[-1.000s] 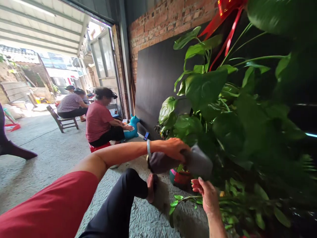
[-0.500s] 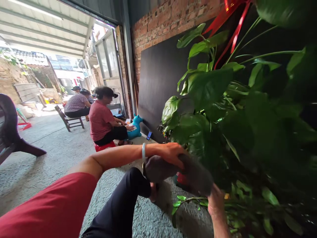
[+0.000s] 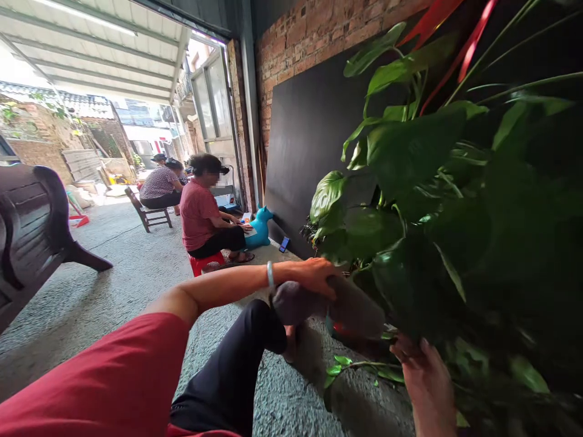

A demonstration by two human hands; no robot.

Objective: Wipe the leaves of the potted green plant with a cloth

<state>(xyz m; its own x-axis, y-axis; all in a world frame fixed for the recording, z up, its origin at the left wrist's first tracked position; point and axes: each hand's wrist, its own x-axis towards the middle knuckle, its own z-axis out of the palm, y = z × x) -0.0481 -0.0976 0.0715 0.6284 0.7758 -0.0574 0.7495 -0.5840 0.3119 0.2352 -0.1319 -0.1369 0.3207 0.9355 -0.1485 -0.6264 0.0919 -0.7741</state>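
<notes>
My left hand (image 3: pixel 314 276) reaches across my raised knee and grips a grey cloth (image 3: pixel 350 309), pressed against the lower leaves of a big green potted plant (image 3: pixel 437 200). Low on the right, my right hand (image 3: pixel 426 379) sits under the foliage, fingers curled around a leaf or stem; whether it truly grips it is unclear. A trailing vine with small leaves (image 3: pixel 350 367) lies on the floor just left of that hand. The red pot (image 3: pixel 339 328) shows partly below the cloth.
A dark board (image 3: pixel 305 139) leans on the brick wall behind the plant. A person in a red shirt (image 3: pixel 200 212) sits on a red stool beside a blue toy animal (image 3: pixel 262 227); others sit further back. A dark bench (image 3: pixel 31 237) stands at the left on the concrete floor.
The view has swung left, bringing the bench in. My left hand stays on the cloth at the leaves. My right hand has slid right and lower, under the foliage.
</notes>
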